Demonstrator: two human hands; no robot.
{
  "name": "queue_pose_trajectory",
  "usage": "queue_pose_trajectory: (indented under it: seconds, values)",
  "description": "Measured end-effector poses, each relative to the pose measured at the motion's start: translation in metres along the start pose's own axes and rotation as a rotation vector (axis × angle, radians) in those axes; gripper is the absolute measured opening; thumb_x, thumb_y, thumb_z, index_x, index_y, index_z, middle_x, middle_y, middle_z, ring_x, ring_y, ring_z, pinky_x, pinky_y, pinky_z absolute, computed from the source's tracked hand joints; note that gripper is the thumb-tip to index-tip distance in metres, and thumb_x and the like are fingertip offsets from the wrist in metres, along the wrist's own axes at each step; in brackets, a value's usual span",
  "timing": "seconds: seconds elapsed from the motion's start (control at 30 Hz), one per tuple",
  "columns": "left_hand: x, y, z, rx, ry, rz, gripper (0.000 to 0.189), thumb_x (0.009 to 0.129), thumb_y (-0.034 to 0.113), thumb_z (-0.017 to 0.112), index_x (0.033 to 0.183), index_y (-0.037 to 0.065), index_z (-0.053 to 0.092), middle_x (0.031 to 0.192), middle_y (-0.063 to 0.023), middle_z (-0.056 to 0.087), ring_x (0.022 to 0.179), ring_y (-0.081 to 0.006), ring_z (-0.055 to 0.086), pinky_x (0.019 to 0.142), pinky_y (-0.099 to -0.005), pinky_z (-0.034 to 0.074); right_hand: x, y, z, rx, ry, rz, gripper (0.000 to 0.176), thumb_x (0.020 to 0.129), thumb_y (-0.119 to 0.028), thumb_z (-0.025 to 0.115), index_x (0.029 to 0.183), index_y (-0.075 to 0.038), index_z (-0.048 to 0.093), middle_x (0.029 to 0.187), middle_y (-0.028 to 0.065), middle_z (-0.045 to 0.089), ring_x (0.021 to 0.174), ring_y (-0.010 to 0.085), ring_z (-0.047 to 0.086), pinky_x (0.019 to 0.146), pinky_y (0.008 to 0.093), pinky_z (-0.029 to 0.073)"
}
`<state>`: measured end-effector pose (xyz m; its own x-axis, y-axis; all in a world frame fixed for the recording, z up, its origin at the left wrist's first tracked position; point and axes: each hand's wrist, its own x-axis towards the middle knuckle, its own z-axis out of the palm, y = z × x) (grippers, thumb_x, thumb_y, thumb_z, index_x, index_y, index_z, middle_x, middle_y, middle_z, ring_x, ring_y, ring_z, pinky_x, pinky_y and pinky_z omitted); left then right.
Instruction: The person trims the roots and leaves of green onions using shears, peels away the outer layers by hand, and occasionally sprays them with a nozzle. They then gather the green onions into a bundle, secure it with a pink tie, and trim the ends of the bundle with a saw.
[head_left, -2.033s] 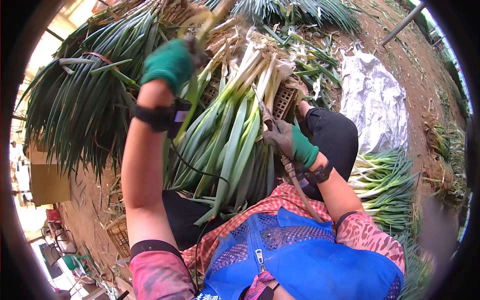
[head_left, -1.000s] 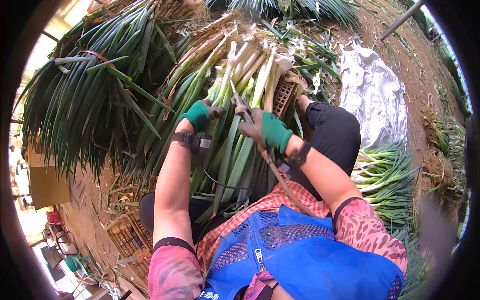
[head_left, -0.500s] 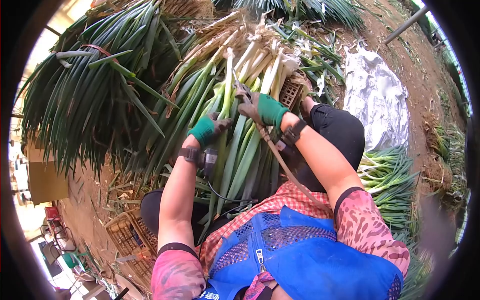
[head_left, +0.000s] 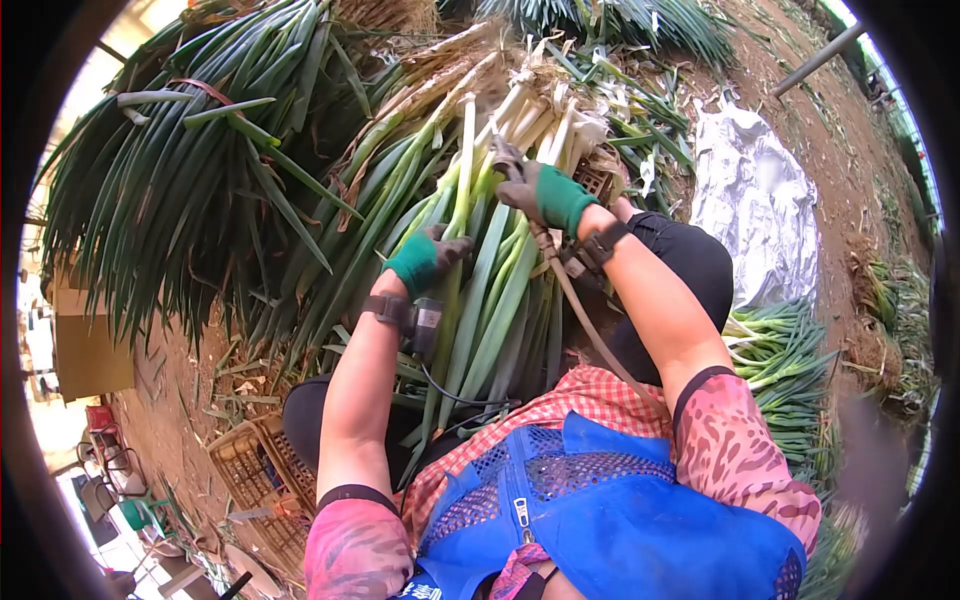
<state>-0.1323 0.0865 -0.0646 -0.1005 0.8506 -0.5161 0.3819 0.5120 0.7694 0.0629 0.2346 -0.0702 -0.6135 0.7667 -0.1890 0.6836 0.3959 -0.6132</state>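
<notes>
My left hand (head_left: 428, 260), in a green and grey work glove, is closed around a large green onion (head_left: 462, 195). Its peeled white end points up and away from me, and its leaves trail down toward my lap. My right hand (head_left: 545, 192), gloved alike, grips an air gun (head_left: 508, 158) whose nozzle lies just right of that white shank. From the grip, a brown hose (head_left: 590, 325) runs back toward my waist. More green onions (head_left: 505, 290) lie under both hands, their pale root ends bunched beyond the air gun.
A tall heap of green onions (head_left: 180, 210) stands at the left. To the right lie a white plastic sack (head_left: 750, 200) and a pile of cleaned green onions (head_left: 780, 370). A plastic crate (head_left: 245, 470) sits at lower left, and a metal pole (head_left: 820, 58) slants at upper right.
My right hand has moved right and slightly up with the air gun, away from the held onion. My left hand and its onion have shifted slightly to the right.
</notes>
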Motion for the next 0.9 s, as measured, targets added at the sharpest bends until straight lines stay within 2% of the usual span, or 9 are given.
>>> queue_pose_trajectory:
  seconds: [0.1,0.17,0.23,0.27,0.37,0.5,0.6,0.73,0.9]
  values:
    - [-0.003,-0.010,-0.005,0.028,-0.006,0.142,0.044,0.083,0.034,0.068,0.107,-0.002,0.065,0.093,-0.0118,0.069,0.084,-0.0192,0.064,0.076,-0.0325,0.051,-0.027,0.009,-0.021,0.007,-0.031,0.191,0.047,0.078,-0.046,0.057,0.091,-0.001,0.066,0.089,0.0324,0.063,0.085,0.0442,0.063,0.076,0.0454,0.051]
    - [0.003,-0.028,-0.007,0.074,-0.019,0.287,0.039,0.085,0.032,0.067,0.105,-0.001,0.066,0.091,-0.0099,0.069,0.083,-0.0177,0.064,0.075,-0.0313,0.050,-0.040,0.040,-0.020,-0.021,0.027,0.064,0.046,0.082,-0.047,0.056,0.091,-0.003,0.066,0.090,0.0318,0.063,0.089,0.0451,0.063,0.076,0.0470,0.050]
    - [-0.016,-0.001,-0.013,-0.100,-0.057,0.225,0.035,0.086,0.031,0.066,0.104,0.000,0.067,0.091,-0.0080,0.069,0.083,-0.0162,0.063,0.075,-0.0300,0.050,-0.052,0.068,-0.020,-0.306,0.012,-0.072,0.036,0.085,-0.043,0.055,0.100,-0.013,0.068,0.091,0.0307,0.063,0.091,0.0458,0.063,0.077,0.0477,0.051]
    - [-0.032,0.019,-0.018,-0.242,-0.085,0.137,0.034,0.087,0.030,0.065,0.104,0.001,0.067,0.090,-0.0070,0.069,0.083,-0.0154,0.063,0.075,-0.0294,0.049,-0.042,0.109,0.000,-0.240,0.039,0.091,0.027,0.090,-0.039,0.053,0.109,-0.026,0.067,0.096,0.0295,0.063,0.095,0.0444,0.064,0.080,0.0469,0.052]
    - [-0.068,0.047,-0.051,-0.341,0.021,0.308,0.031,0.088,0.027,0.065,0.105,0.001,0.066,0.095,-0.0053,0.069,0.086,-0.0135,0.062,0.079,-0.0294,0.049,-0.071,0.085,-0.018,-0.330,-0.028,0.140,0.046,0.086,-0.052,0.054,0.115,-0.019,0.064,0.104,0.0312,0.063,0.095,0.0447,0.063,0.080,0.0453,0.052]
    - [-0.106,0.061,-0.104,-0.458,0.397,0.583,0.033,0.089,0.010,0.064,0.121,0.006,0.060,0.101,-0.0056,0.070,0.090,-0.0125,0.063,0.084,-0.0274,0.049,-0.070,0.051,-0.017,-0.215,-0.031,0.527,0.067,0.082,-0.046,0.061,0.126,0.004,0.053,0.119,0.0277,0.060,0.109,0.0399,0.062,0.093,0.0460,0.048]
    - [-0.114,0.045,-0.141,-0.482,0.672,0.698,0.042,0.090,0.002,0.062,0.130,0.007,0.054,0.102,-0.0048,0.068,0.086,-0.0097,0.062,0.081,-0.0246,0.050,-0.054,0.049,-0.005,-0.156,0.222,0.309,0.069,0.083,-0.043,0.061,0.129,0.007,0.048,0.123,0.0307,0.057,0.113,0.0430,0.058,0.097,0.0468,0.046]
    - [-0.096,0.001,-0.150,-0.454,0.899,0.604,0.037,0.092,0.005,0.061,0.128,0.007,0.054,0.090,0.0020,0.060,0.076,-0.0065,0.056,0.069,-0.0200,0.047,-0.014,0.006,-0.003,0.102,0.301,0.217,0.062,0.085,-0.044,0.058,0.118,0.008,0.057,0.109,0.0335,0.062,0.105,0.0458,0.061,0.092,0.0450,0.048]
    - [-0.088,-0.003,-0.126,-0.454,0.706,0.366,0.029,0.092,0.023,0.065,0.112,0.003,0.058,0.079,0.0036,0.056,0.065,-0.0041,0.048,0.054,-0.0208,0.039,0.065,-0.030,0.018,0.121,0.195,0.395,0.082,0.084,-0.059,0.052,0.117,0.016,0.054,0.114,0.0364,0.060,0.115,0.0436,0.058,0.097,0.0421,0.045]
